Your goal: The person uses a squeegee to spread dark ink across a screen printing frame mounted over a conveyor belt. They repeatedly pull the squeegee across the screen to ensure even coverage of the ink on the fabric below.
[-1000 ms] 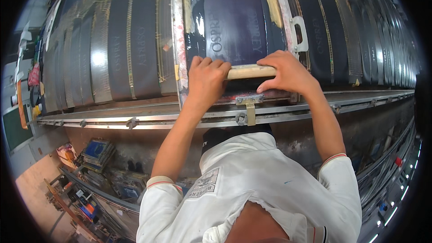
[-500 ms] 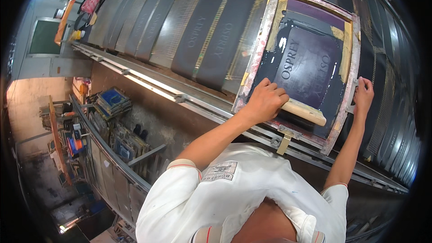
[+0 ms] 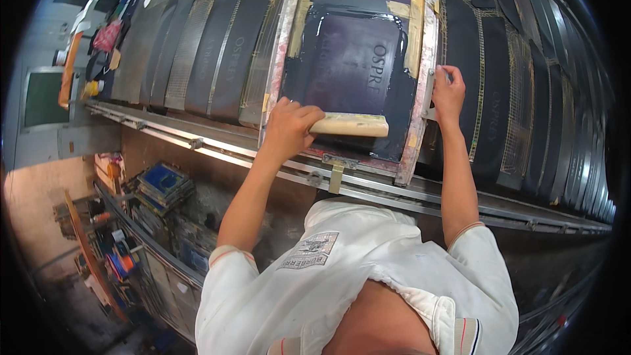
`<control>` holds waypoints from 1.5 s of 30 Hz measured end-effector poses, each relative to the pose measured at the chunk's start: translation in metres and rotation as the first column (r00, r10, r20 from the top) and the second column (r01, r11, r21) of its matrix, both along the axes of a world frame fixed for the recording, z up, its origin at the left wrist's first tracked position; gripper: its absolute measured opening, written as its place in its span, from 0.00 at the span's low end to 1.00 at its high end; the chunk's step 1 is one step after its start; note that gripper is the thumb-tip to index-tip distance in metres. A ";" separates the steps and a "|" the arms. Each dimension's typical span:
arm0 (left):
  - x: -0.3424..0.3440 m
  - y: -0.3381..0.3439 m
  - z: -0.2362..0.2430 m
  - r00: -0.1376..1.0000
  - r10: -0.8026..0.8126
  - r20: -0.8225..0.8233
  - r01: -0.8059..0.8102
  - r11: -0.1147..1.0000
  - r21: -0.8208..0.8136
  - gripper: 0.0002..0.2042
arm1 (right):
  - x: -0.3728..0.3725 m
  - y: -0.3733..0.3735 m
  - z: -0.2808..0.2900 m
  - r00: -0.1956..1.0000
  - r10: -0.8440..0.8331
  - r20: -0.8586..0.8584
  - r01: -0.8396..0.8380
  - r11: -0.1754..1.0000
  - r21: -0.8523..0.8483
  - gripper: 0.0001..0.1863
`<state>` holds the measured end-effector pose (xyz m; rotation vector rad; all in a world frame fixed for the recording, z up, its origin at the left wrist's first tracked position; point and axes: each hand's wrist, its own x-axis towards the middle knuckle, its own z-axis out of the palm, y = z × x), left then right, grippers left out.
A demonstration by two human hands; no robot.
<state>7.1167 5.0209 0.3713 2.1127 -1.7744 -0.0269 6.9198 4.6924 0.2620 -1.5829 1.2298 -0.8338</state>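
Observation:
My left hand [image 3: 289,128] is wrapped round one end of a squeegee [image 3: 355,125], a pale wooden bar lying almost level across the near part of a screen-printing frame [image 3: 427,33]. Dark wet ink [image 3: 401,108] borders the purplish mesh [image 3: 345,46], where dark lettering shows at the right and fainter lettering at the left. The squeegee's blade edge is hidden. At the frame's right side my right hand [image 3: 449,95] has its fingers curled at a small metal bracket [image 3: 429,113]; the fingertips are partly covered. Yellowed tape [image 3: 414,52] lines the frame's inner edges.
Dark panels [image 3: 220,52] with lettering lie along the long table on both sides of the frame. A metal rail [image 3: 217,151] runs along its near edge, with a clip [image 3: 336,177] under the frame. Stacked screens [image 3: 161,187] stand lower left, beyond my arm.
The frame and both my hands now appear further left in the picture, as the whole view has shifted. The squeegee lies more level. The clearer lettering is now on the mesh's right side.

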 end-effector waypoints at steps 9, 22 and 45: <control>-0.017 0.043 -0.016 0.994 -0.104 -0.015 0.105 0.993 0.058 0.23 | 0.018 0.007 -0.007 0.984 -0.058 -0.169 0.072 0.994 0.082 0.14; 0.117 -0.127 -0.048 0.987 -0.132 0.095 0.143 0.983 -0.118 0.18 | -0.099 0.148 0.034 0.920 -0.127 -0.370 0.032 0.967 -0.252 0.18; 0.023 0.018 -0.049 0.982 -0.155 0.108 0.165 0.982 -0.092 0.19 | -0.158 0.216 -0.018 0.920 -0.267 -0.286 0.039 0.791 -0.611 0.04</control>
